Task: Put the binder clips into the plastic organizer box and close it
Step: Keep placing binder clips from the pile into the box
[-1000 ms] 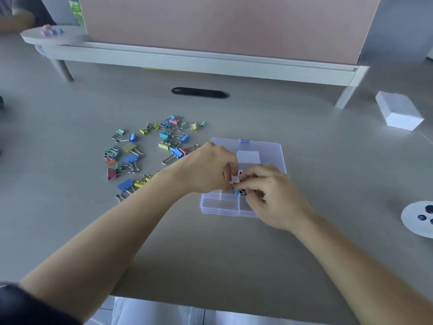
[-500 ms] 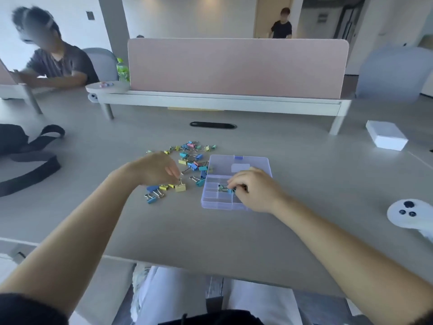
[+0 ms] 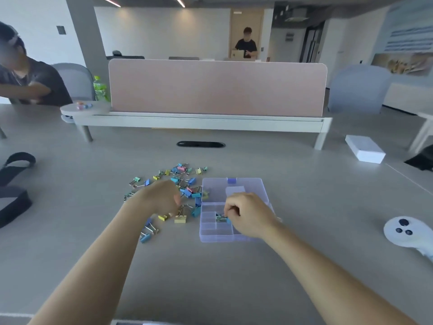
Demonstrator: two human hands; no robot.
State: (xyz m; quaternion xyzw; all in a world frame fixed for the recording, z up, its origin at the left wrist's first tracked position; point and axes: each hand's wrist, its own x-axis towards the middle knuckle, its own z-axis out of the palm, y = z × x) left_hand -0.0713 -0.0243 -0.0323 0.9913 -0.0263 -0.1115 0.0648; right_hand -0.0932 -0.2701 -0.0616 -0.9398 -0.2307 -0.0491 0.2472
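The clear plastic organizer box (image 3: 212, 233) lies open on the grey table, its lid (image 3: 248, 184) folded flat behind it. My right hand (image 3: 249, 218) hovers over the middle compartments, fingers curled, pinching a teal binder clip (image 3: 221, 218) that sits in one compartment. A loose pile of coloured binder clips (image 3: 185, 181) spreads to the left of the box. My left hand (image 3: 164, 198) is over that pile with fingers curled, its fingertips at the wire handles of a yellow binder clip (image 3: 180, 219) that stands on the table.
A white box (image 3: 365, 150) sits at the far right and a white controller (image 3: 407, 233) at the right edge. A black bag with straps (image 3: 14, 191) lies at the left. A pink divider (image 3: 218, 87) and a cable slot (image 3: 200, 144) are behind. Two people are farther off.
My left hand left the box and moved left to the clip pile, reaching the yellow clip. My right hand stayed at the box with a clip. The camera tilted up.
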